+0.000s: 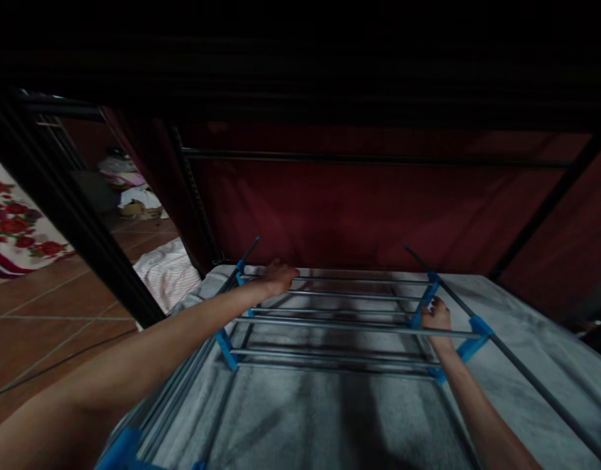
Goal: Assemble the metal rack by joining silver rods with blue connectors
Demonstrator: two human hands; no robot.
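Observation:
A rack of grey metal tubes and blue plastic connectors [476, 334] lies on a bed or padded surface covered with a grey cloth. My left hand [279, 279] reaches to the far left part of the rack, its fingers bent over the farthest cross tube [359, 281]. On the other side, my right hand [437, 316] is closed at the far right blue connector [424, 301], with the fingertips curled beside it. Several cross tubes run between the two sides. A larger blue piece [126, 450] shows at the lower left, cut off by the frame edge.
A dark frame post [85, 209] slants down on the left, and a dark beam [300, 85] spans the top. Red fabric [369, 215] hangs behind the grey cloth [300, 418]. Beyond the post are a tiled floor [50, 339], striped cloth [168, 274] and a cable [60, 363].

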